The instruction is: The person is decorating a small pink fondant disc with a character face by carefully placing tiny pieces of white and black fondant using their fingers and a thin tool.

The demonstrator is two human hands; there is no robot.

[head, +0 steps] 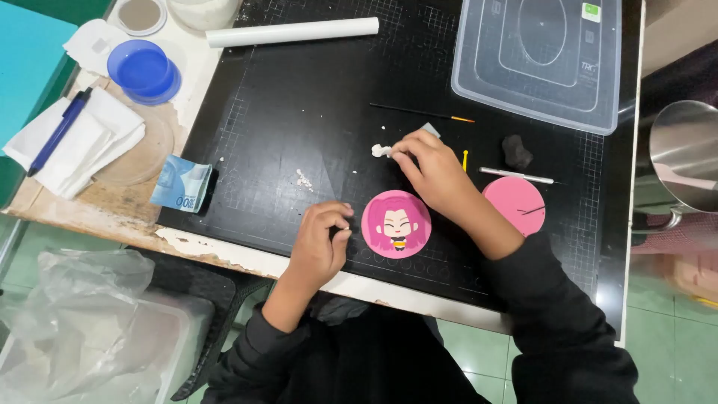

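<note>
My right hand [432, 170] reaches over the black cutting mat [299, 112], its fingertips pinching a small white clay lump [381, 150]; a grey-tipped tool [430, 130] pokes out behind the fingers. My left hand [320, 238] rests curled near the mat's front edge, fingertips pinched on a tiny white bit. Between the hands lies a round pink disc with a cartoon figure [396, 224]. A second, plain pink disc [516, 203] sits to the right, partly hidden by my right forearm.
A clear plastic lid [546, 60] lies at the back right and a white roller [293, 31] at the back. A thin brush [419, 112], white stick tool [516, 175], dark clay lump [516, 151], blue dish [143, 70], folded banknote [179, 184], tissues and a pen [60, 132] lie around.
</note>
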